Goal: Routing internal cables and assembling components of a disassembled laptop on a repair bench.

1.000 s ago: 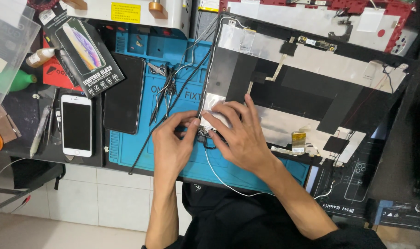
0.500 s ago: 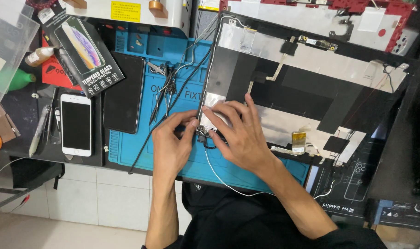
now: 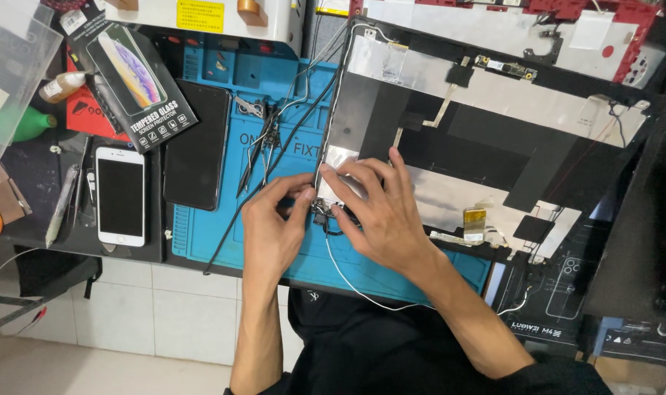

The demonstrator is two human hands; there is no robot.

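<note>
Small part under the fingertips of left hand (image 3: 274, 230) and right hand (image 3: 380, 219): covered, kind not determinable. White wire (image 3: 355, 281) runs toward the body, end lost against dark shirt. Panel (image 3: 494, 132), right of the grip: cut off by top edge.

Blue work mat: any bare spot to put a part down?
Bare blue rubber work mat shows between the black phone lying face down and the left hand. Crowded above: black tweezers and cables. The silver-and-black laptop lid covers the mat's right.
</note>
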